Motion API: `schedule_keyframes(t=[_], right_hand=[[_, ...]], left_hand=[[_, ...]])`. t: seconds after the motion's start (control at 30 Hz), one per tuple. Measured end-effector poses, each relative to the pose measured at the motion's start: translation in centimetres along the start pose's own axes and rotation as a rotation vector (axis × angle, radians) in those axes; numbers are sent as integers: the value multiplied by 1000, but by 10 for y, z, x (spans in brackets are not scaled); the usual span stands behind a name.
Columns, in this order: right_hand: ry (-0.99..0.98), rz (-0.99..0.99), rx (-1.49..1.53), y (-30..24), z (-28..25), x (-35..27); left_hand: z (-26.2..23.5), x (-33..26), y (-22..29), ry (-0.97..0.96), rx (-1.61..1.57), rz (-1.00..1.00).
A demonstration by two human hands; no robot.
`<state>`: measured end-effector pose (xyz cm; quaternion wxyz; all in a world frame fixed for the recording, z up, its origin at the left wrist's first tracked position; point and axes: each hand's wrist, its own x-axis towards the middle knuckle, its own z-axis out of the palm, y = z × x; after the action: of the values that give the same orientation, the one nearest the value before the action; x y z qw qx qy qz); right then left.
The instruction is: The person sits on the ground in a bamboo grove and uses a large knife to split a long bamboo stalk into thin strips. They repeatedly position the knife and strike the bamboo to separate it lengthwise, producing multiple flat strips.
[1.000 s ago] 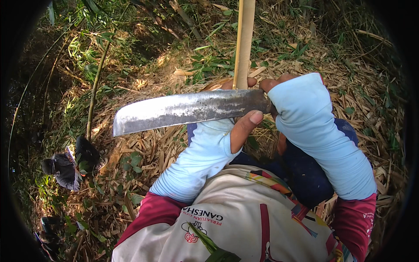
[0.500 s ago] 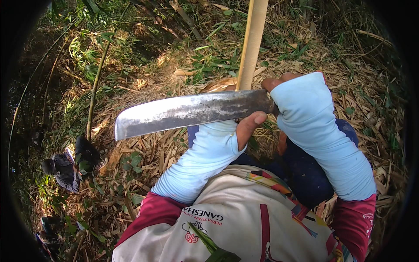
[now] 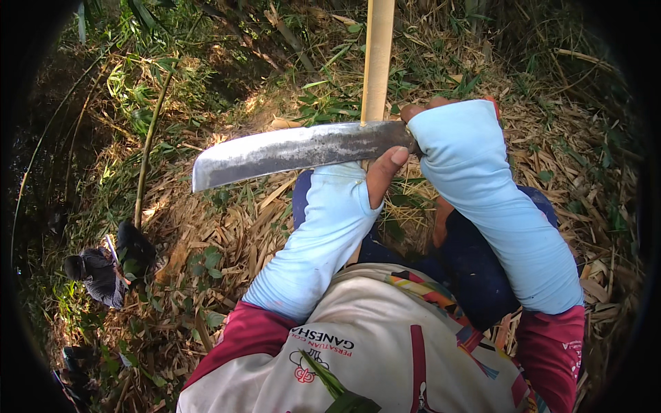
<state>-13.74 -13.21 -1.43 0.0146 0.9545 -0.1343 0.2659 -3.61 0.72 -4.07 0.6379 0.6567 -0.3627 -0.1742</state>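
A broad machete (image 3: pixel 289 150) with a worn, dark-stained steel blade lies crosswise before me, its tip to the left. My right hand (image 3: pixel 441 113), in a light blue sleeve, is closed round its handle, which is mostly hidden. A pale split bamboo strip (image 3: pixel 377 62) runs away from me and passes beneath the blade near the handle. My left hand (image 3: pixel 384 175) is under the blade, its thumb up against the blade's near edge. Its other fingers are hidden, apparently round the strip, of which a short pale piece shows again below the left wrist.
Dry bamboo leaves and sheaths (image 3: pixel 255 213) cover the ground. A thin bamboo stem (image 3: pixel 153 138) stands at the left. Farther left another person (image 3: pixel 103 272) sits low, holding a pale strip. My knees in dark blue trousers (image 3: pixel 482 268) flank the work.
Both hands, with the machete and strip, have moved a little away from me and to the left. The blade still crosses the strip.
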Motion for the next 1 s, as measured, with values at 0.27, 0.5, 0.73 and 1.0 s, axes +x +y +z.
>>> schedule_keyframes(t=[0.27, 0.5, 0.73, 1.0], right_hand=[[-137, 39, 129, 4, -1, 3], [-131, 51, 108, 6, 5, 2], [-195, 110, 45, 7, 5, 7], [-243, 151, -55, 14, 10, 14]], left_hand=[[-19, 10, -16, -293, -325, -210], [-11, 11, -6, -260, -392, -223], [-4, 11, -18, -159, -265, -203], [7, 18, -15, -51, -136, -174]])
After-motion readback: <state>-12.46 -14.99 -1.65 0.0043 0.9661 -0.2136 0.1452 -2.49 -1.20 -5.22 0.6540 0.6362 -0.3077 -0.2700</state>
